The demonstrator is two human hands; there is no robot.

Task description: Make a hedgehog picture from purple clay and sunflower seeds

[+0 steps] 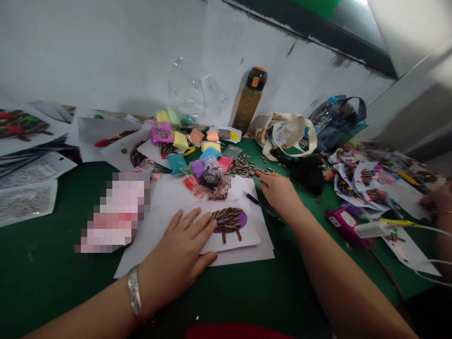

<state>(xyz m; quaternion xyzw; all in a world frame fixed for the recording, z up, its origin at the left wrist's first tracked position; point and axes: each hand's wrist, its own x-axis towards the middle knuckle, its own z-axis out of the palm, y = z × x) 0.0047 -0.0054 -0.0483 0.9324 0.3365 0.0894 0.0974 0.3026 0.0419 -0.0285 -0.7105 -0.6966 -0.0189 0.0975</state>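
Glossy striped sunflower seeds [226,219] sit on matt purple modelling clay [243,221] atop smooth white paper [243,240]; a polished silver bangle [134,289] gleams; shiny plastic packets of coloured clay [162,133] lie nearby; a translucent brown plastic bottle [247,106] and cream canvas tote bag [293,134] stand on the matt green bench [70,282].

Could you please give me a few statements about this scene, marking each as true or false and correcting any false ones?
The left hand wears a silver bangle: true.
The right hand lies flat on the seed picture: false, it reaches toward loose sunflower seeds.
The water bottle lies on its side: false, it stands upright by the wall.
The seed picture has seeds over purple clay: true.
The clay packets are shut in a box: false, they lie heaped on the table.
Another person's hand shows at the right edge: true.
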